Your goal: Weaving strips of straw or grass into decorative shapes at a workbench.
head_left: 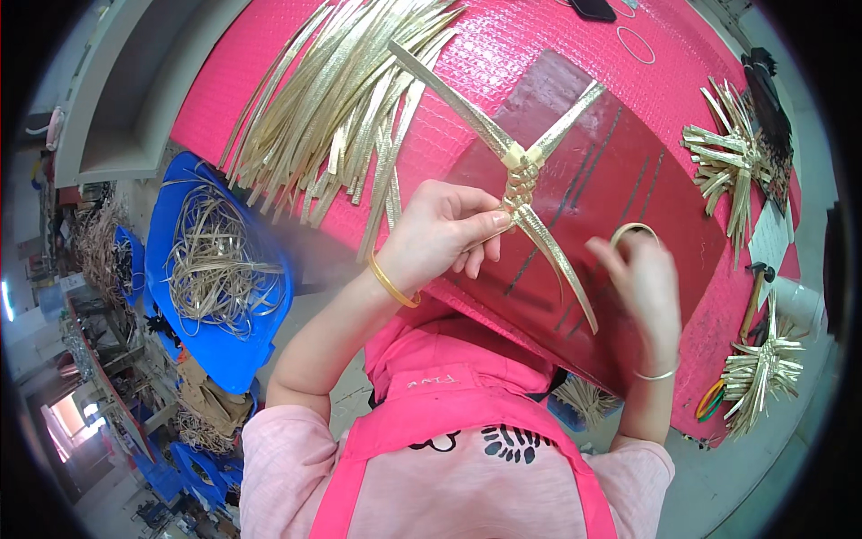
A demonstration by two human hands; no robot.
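My left hand pinches the lower end of a small braided piece of gold strips between thumb and fingers. Two long strips spread from its upper end, where pale yellow wrapping binds them. Below the pinch, another gold strip hangs toward me. My right hand, smeared by motion, is apart from the braid on its right. A pale tan ring shows at its fingers; whether they hold it cannot be made out. Beneath both hands lies a dark red mat with black lines.
Loose gold strips are heaped at the far left of the pink table covering. Bundles of woven gold strips lie along the right edge, near a hammer. A blue bin with tangled strips stands left of the table.
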